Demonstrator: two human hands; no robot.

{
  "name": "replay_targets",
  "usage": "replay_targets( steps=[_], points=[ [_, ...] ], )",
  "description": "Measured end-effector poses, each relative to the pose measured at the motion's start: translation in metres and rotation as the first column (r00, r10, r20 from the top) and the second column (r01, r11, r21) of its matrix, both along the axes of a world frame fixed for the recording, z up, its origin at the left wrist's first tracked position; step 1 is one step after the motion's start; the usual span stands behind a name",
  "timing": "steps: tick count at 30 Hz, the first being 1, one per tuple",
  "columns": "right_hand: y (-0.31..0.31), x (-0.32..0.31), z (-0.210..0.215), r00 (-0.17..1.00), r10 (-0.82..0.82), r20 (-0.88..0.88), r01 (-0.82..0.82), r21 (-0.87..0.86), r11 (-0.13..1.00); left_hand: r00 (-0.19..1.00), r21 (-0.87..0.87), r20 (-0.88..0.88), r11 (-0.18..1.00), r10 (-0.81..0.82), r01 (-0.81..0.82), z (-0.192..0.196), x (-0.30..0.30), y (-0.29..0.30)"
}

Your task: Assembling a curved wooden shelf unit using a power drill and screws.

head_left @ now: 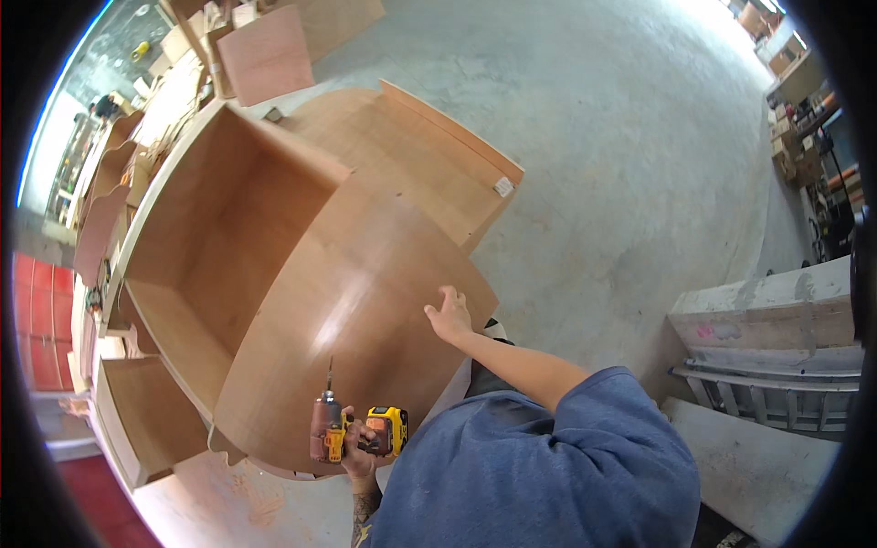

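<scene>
In my left hand (360,457) is a yellow and black cordless drill (329,431), its thin bit pointing away from me over the wood. The fingers wrap round its grip. My right hand (449,319) is at the right part of a smooth, curved plywood panel (352,265), fingers apart and slightly bent, holding nothing. Whether its fingertips press on the wood, I cannot tell. Left of the panel a deep open plywood box (228,237) forms part of the same large piece. Beyond the panel lies a flat plywood section (402,155) with a raised strip along its edge.
Plywood offcuts (267,55) and boards stand at the far left. A smaller open wooden box (151,411) is at the near left. To my right are a metal ladder (767,388) and a whitish beam (767,310). Grey concrete floor (621,164) stretches beyond the piece.
</scene>
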State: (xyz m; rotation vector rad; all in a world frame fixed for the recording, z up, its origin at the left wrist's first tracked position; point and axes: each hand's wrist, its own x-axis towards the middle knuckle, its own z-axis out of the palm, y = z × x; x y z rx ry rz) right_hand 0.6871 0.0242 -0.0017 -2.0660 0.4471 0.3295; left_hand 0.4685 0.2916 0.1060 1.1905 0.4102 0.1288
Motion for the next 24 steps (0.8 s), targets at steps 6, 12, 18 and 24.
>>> replay_targets(
  steps=[6, 12, 18, 24],
  points=[
    [0.012, 0.067, -0.021, 0.957, -0.191, -0.219, 0.227, 0.153, 0.962, 0.991, -0.036, -0.128, 0.998, 0.047, -0.052, 0.05, 0.051, -0.078],
    [0.016, 0.074, 0.011, 0.924, -0.071, -0.376, 0.205, 0.33, 0.922, 0.982, 0.009, -0.184, 0.999, 0.039, -0.038, 0.067, 0.074, -0.108],
    [0.017, 0.077, 0.016, 0.903, -0.041, -0.427, 0.199, 0.332, 0.922, 0.971, -0.027, -0.241, 1.0, 0.005, -0.011, 0.071, 0.086, -0.115],
    [0.027, 0.083, 0.007, 0.894, -0.109, -0.434, 0.252, 0.288, 0.924, 0.964, 0.035, -0.264, 0.999, 0.005, 0.004, 0.073, 0.094, -0.117]
  ],
)
